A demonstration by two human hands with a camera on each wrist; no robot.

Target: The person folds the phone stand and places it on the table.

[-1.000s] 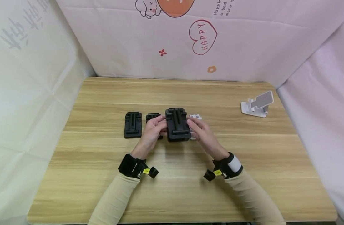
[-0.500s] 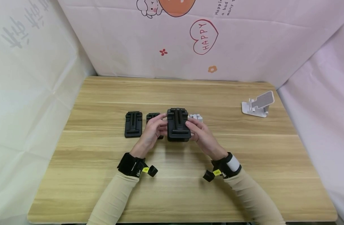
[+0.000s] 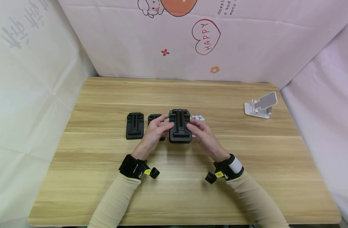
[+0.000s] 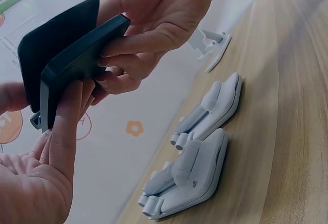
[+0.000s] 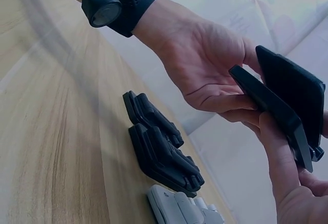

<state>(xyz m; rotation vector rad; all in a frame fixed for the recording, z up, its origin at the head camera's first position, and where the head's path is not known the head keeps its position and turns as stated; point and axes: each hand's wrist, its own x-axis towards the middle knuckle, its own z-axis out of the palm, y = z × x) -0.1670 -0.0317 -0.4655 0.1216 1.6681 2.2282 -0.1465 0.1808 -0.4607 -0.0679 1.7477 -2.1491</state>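
Note:
Both hands hold a black foldable phone stand point(image 3: 180, 126) above the table's middle. In the wrist views its two panels stand partly apart, like a half-opened book. My left hand point(image 3: 152, 134) grips the left edge, thumb on the upper panel and fingers beneath. My right hand point(image 3: 205, 136) grips the right edge in a similar way. Behind the left hand lies a folded black stand point(image 3: 154, 117), partly hidden; another folded black stand point(image 3: 135, 126) lies farther left. A folded white stand point(image 3: 198, 118) is partly covered by the right hand. The left wrist view shows two folded white stands point(image 4: 192, 180).
An unfolded white phone stand point(image 3: 260, 106) stands at the table's back right. The wooden table point(image 3: 179, 196) meets a printed white cloth point(image 3: 128, 47) along its back edge. Cloth also hangs at both sides.
My left thumb has come onto the upper panel's face. The upper panel now sits closer over the lower one, and the held stand has shifted slightly right since a second ago.

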